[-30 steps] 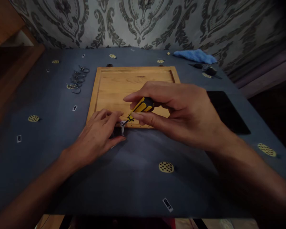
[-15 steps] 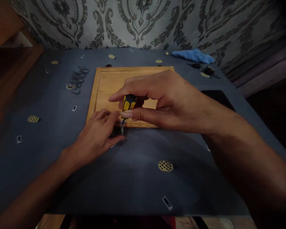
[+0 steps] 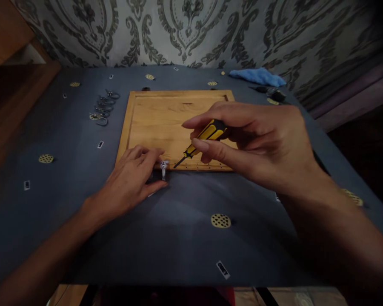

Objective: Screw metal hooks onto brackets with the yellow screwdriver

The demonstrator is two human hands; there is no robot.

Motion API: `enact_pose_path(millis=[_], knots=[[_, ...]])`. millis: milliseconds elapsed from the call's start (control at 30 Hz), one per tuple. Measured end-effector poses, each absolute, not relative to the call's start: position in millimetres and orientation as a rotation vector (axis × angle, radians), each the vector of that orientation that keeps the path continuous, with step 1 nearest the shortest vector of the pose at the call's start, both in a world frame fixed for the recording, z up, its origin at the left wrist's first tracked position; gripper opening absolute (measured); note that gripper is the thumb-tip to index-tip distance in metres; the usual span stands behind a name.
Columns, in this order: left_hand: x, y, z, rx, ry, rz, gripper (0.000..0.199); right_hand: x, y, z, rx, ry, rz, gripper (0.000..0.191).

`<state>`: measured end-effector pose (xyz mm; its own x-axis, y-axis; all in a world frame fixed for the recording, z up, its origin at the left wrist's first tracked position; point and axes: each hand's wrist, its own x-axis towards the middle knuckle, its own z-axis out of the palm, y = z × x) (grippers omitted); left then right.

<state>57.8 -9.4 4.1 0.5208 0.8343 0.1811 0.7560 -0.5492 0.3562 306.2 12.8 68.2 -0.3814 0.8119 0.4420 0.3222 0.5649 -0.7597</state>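
A wooden board (image 3: 159,123) with a raised rim and a row of small holes along its near edge lies flat on the table. My left hand (image 3: 130,172) rests on its near left corner, index finger and thumb closed around a metal hook (image 3: 164,170). The hook's plate sits on the near edge and its curved part hangs over the front. Between the thumb and fingers of my right hand (image 3: 255,146) is a black and yellow screwdriver (image 3: 207,134). It tilts with its tip down and left, just right of the hook and apart from it.
Several metal hooks (image 3: 104,104) lie in a row left of the board. A blue cloth (image 3: 258,76) and a dark tool (image 3: 271,91) are at the back right. The patterned wall (image 3: 185,34) bounds the table behind; a wooden cabinet (image 3: 6,46) stands at left.
My right hand has moved right with the screwdriver, lifting its tip off the hook and tilting the tool from near upright to slanted. My left hand stays in place.
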Motion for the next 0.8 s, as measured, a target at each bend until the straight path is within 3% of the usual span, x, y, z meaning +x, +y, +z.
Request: enact_pose_path(millis=[533,800], knots=[[55,-9,10,2.541,1.323,0.481,0.064,312,13,56,-0.894,-1.972,0.761,0.019],[36,-1,22,2.416,1.393,0.59,0.047,312,4,53,-0.912,-1.952,0.726,0.019]])
